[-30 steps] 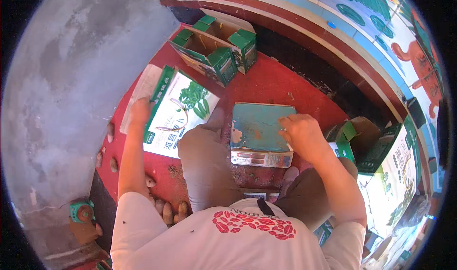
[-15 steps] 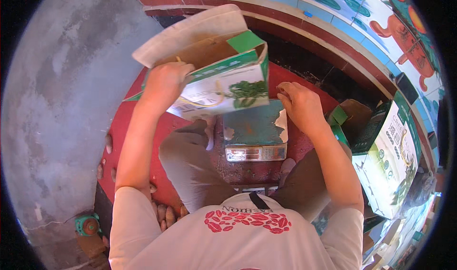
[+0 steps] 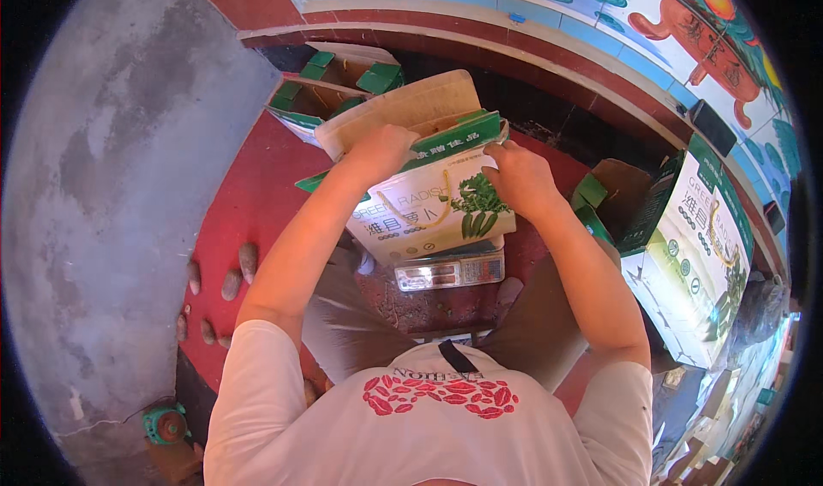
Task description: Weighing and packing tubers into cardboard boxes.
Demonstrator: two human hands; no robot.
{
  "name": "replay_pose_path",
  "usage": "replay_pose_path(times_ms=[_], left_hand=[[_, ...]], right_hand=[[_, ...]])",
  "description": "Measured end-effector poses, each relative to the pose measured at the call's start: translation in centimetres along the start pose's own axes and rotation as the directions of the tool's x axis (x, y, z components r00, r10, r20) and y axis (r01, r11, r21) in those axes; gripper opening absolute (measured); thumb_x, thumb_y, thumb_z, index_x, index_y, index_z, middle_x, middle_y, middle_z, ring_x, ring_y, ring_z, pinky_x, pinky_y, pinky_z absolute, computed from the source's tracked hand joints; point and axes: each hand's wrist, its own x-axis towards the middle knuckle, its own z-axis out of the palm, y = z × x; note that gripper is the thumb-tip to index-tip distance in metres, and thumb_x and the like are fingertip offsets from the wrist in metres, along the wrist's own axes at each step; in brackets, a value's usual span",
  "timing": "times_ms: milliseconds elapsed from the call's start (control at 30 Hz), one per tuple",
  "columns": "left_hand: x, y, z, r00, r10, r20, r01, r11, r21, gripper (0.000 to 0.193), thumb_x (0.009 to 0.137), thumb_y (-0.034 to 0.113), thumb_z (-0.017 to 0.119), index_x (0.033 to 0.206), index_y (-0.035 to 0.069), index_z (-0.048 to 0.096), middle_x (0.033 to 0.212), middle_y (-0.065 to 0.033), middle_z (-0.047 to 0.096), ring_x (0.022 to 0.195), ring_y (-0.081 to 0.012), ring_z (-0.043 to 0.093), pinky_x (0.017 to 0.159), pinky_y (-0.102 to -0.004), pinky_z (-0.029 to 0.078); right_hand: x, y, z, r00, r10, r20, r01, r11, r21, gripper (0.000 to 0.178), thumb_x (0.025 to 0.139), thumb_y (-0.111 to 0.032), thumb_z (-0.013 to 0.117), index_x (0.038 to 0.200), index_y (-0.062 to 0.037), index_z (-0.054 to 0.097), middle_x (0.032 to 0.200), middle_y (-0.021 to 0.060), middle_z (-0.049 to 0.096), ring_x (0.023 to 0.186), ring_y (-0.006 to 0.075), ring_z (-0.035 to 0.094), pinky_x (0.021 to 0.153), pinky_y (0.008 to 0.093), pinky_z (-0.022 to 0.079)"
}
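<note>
A white and green carton (image 3: 441, 216) with yellow cord handles and a printed plant sits over the weighing scale (image 3: 450, 273), its brown top flap raised and its top open. The scale's display strip shows below the carton; most of its plate is hidden. My left hand (image 3: 382, 155) grips the carton's upper front edge at the left, fingers curled over the rim and partly hidden. At the upper right corner, my right hand (image 3: 519, 177) holds the carton between thumb and fingers.
Two open cartons (image 3: 330, 87) stand by the wall behind the carton. To the right is another white and green carton (image 3: 690, 255). Several brown, oblong roots (image 3: 231, 285) lie on the red floor at the left, near a small green device (image 3: 165, 424).
The carton has moved right and down over the scale, and it is more upright. My right hand, empty before, has taken hold of its right corner. My left hand moved right with it.
</note>
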Motion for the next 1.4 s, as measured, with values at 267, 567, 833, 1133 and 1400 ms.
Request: replay_pose_path(times_ms=[267, 567, 833, 1133, 1400], left_hand=[[0.9, -0.1, 1.1, 0.987, -0.035, 0.159, 0.060, 0.986, -0.158, 0.023, 0.079, 0.016, 0.064, 0.101, 0.010, 0.065, 0.090, -0.0193, 0.064, 0.084, -0.0353, 0.062, 0.074, -0.0412, 0.048], [-0.4, -2.9, 2.0, 0.976, 0.051, 0.210, -0.017, 0.987, -0.158, 0.026, 0.073, 0.018, 0.069, 0.095, 0.004, 0.064, 0.091, -0.0175, 0.064, 0.087, -0.0332, 0.061, 0.074, -0.0400, 0.047], [-6.9, -6.8, 1.6, 0.958, -0.207, 0.196, 0.259, 0.921, -0.292, 0.029, 0.065, 0.013, 0.073, 0.090, 0.003, 0.063, 0.081, -0.0114, 0.065, 0.076, -0.0199, 0.061, 0.067, -0.0322, 0.047], [-12.8, -9.9, 3.9, 0.886, -0.332, 0.325, 0.460, 0.723, -0.515, 0.028, 0.069, 0.011, 0.070, 0.092, -0.003, 0.064, 0.082, -0.0085, 0.065, 0.075, -0.0156, 0.061, 0.067, -0.0309, 0.048], [-13.5, -10.7, 6.9, 0.832, -0.395, 0.389, 0.526, 0.344, -0.777, 0.023, 0.076, 0.002, 0.065, 0.098, -0.003, 0.062, 0.090, -0.0073, 0.065, 0.080, -0.0146, 0.061, 0.072, -0.0286, 0.049]], right_hand=[[0.8, -0.4, -0.8, 0.985, 0.016, -0.173, -0.008, 0.999, 0.052, 0.040, 0.074, -0.011, 0.066, 0.112, -0.0029, 0.053, 0.106, 0.0142, 0.056, 0.094, 0.0312, 0.058, 0.075, 0.0388, 0.051], [1.9, 1.4, 2.0, 0.985, -0.087, -0.149, 0.088, 0.996, 0.005, 0.056, 0.071, -0.011, 0.068, 0.124, -0.0084, 0.048, 0.120, 0.0143, 0.050, 0.104, 0.0334, 0.055, 0.085, 0.0402, 0.048], [3.2, 2.5, 3.6, 1.000, -0.016, 0.018, 0.018, 0.989, -0.147, 0.035, 0.073, -0.014, 0.068, 0.105, -0.0056, 0.057, 0.104, 0.0154, 0.056, 0.094, 0.0310, 0.058, 0.078, 0.0386, 0.051], [3.7, 2.8, 4.3, 0.997, 0.033, 0.076, -0.013, 0.965, -0.261, 0.018, 0.075, -0.018, 0.068, 0.088, -0.0062, 0.064, 0.097, 0.0140, 0.057, 0.088, 0.0283, 0.061, 0.073, 0.0381, 0.052], [4.4, 2.7, 4.3, 0.997, 0.061, 0.039, -0.044, 0.942, -0.331, 0.021, 0.076, -0.023, 0.069, 0.087, -0.0058, 0.064, 0.093, 0.0124, 0.056, 0.086, 0.0276, 0.061, 0.071, 0.0357, 0.053]])
